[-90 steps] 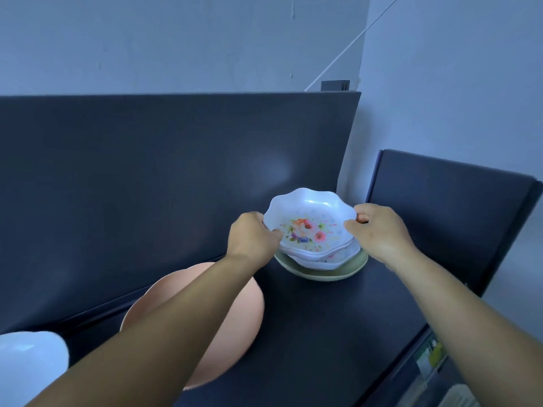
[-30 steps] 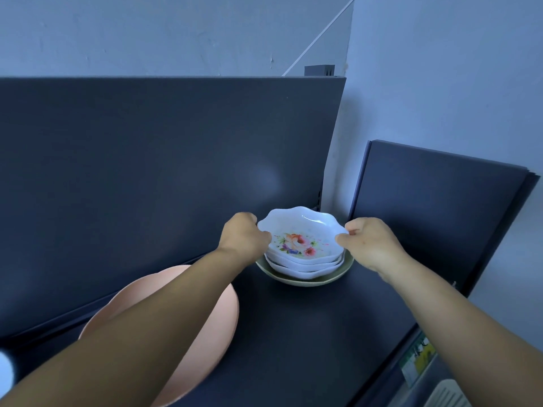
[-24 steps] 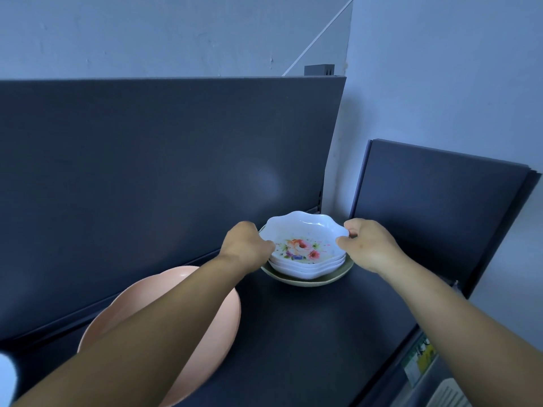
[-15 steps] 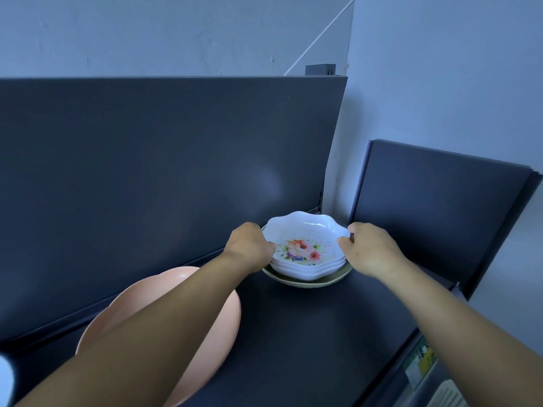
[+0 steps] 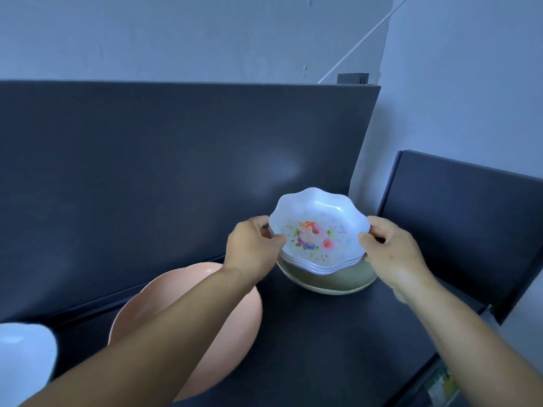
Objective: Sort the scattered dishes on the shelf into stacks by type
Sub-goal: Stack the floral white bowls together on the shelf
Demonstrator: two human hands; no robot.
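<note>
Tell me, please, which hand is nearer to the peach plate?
Left. The left hand grips the floral bowls' rim just above the peach plate; the right hand grips the far rim.

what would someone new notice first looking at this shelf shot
First the white flowered bowls, a small stack near the back right of the dark shelf, gripped at opposite rims by the left hand and the right hand. They sit over a green bowl. Next comes the large peach plate lying nearer on the left, partly hidden by the left forearm.
</note>
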